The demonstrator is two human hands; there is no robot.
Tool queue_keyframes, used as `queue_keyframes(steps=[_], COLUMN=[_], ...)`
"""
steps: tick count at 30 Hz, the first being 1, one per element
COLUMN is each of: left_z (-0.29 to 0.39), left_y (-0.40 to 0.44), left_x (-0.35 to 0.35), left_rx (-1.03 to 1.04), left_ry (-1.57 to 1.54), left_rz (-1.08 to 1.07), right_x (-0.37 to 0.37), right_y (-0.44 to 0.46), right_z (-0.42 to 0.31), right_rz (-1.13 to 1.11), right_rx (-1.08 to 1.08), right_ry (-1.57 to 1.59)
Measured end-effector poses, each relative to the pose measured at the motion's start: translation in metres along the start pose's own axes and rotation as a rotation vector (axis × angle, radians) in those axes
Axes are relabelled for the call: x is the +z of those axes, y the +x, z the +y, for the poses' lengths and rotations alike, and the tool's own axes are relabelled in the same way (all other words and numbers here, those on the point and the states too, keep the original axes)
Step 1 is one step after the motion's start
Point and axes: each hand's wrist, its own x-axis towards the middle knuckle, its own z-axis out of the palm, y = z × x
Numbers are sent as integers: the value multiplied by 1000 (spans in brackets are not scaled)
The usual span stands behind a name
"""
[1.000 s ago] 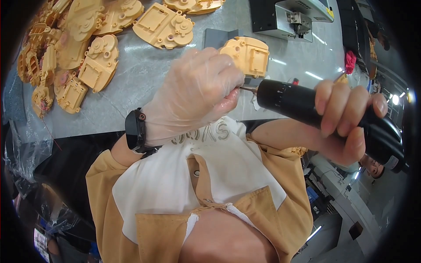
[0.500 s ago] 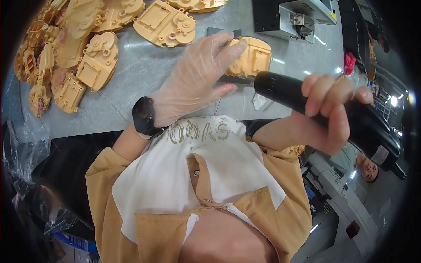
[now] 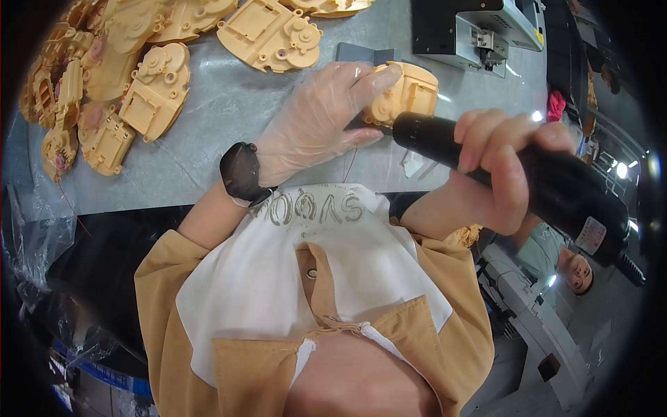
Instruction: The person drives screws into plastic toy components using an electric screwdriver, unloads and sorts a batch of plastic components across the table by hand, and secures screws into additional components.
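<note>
My left hand [image 3: 313, 111], in a clear thin glove, grips the left side of a yellow plastic housing [image 3: 410, 90]. Fingers lie over its top and the thumb is below. The housing rests at a dark grey block [image 3: 365, 53] on the table. My right hand [image 3: 507, 163], bare, is wrapped round a black electric screwdriver [image 3: 573, 187]. Its front end points left and overlaps the lower right of the housing in view. The bit is hidden, so I cannot tell whether it touches. A thin red wire [image 3: 351, 165] hangs below my left hand.
Several more yellow housings [image 3: 156, 90] lie piled at the left of the grey table [image 3: 222, 132]. A black and silver machine [image 3: 479, 35] stands at the back right. A white scrap [image 3: 413, 163] lies near the front edge. Another person [image 3: 549, 250] is at the far right.
The screwdriver and my right hand have shifted slightly left, closer over the housing. My left hand keeps its grip on the housing, and the whole view has shifted a little.
</note>
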Motion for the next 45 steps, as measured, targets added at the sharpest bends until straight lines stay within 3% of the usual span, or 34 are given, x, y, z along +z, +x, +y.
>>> queue_keyframes(steps=[6, 8, 16, 18, 22, 28, 31, 33, 37, 39, 45], left_z=[1, 1, 3, 1, 6, 4, 3, 3, 1, 2, 1], left_y=[0, -1, 4, 7, 0, 3, 3, 3, 2, 2, -2], left_x=[0, -2, -3, -1, 3, 1, 2, 2, 3, 3, -1], left_rx=[-7, -20, 43, 42, 29, 30, 34, 33, 7, -20, -66], left_ry=[-22, -31, -30, -24, -2, -48, -48, -51, -66, -87, -143], left_rz=[0, -15, -1, 23, 4, 12, 12, 9, 20, 26, 41], right_x=[7, 2, -4, -29, -90, -99, -100, -93, -57, -37, -9], right_y=[1, 3, -7, -5, 32, 80, 74, 58, 27, 26, 36], right_z=[-2, -4, -4, -23, -38, 8, 8, -9, -22, -13, 4], right_rz=[-48, -292, -166, -161, 388, 562, 522, 490, 314, 113, 147], right_rx=[51, 64, 19, -146, -315, -380, -309, -139, -118, -167, -191], right_ry=[-107, -157, -103, 93, -19, -278, -277, -178, 5, 75, -47])
